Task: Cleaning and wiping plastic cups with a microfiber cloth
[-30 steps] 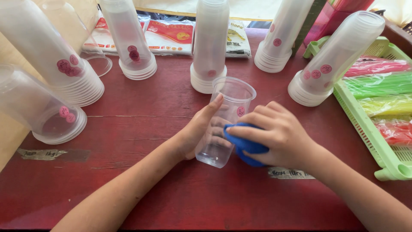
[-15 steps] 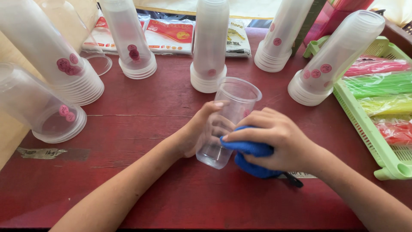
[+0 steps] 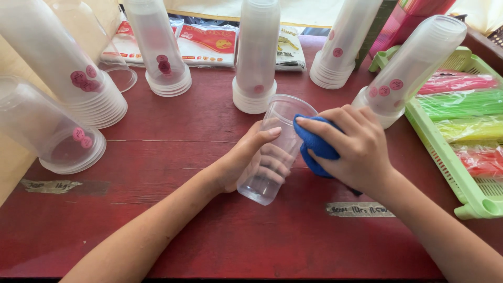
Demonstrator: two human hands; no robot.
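Gripping a clear plastic cup (image 3: 273,152), the left hand (image 3: 246,160) tilted it while the right hand (image 3: 351,144) pressed a blue cloth (image 3: 316,144) near its rim; wiping looked midway.

Both forearms are bare; no sleeves, rings or watches are seen on left hand (image 3: 246,160) or right hand (image 3: 356,149).

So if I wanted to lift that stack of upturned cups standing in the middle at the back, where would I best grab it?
Grip the stack of upturned cups around its smooth upper wall, coming from the front-left. It stands upright, widest at the ridged rims at its foot, and the tilted clear cup and both hands crowd the front-right.
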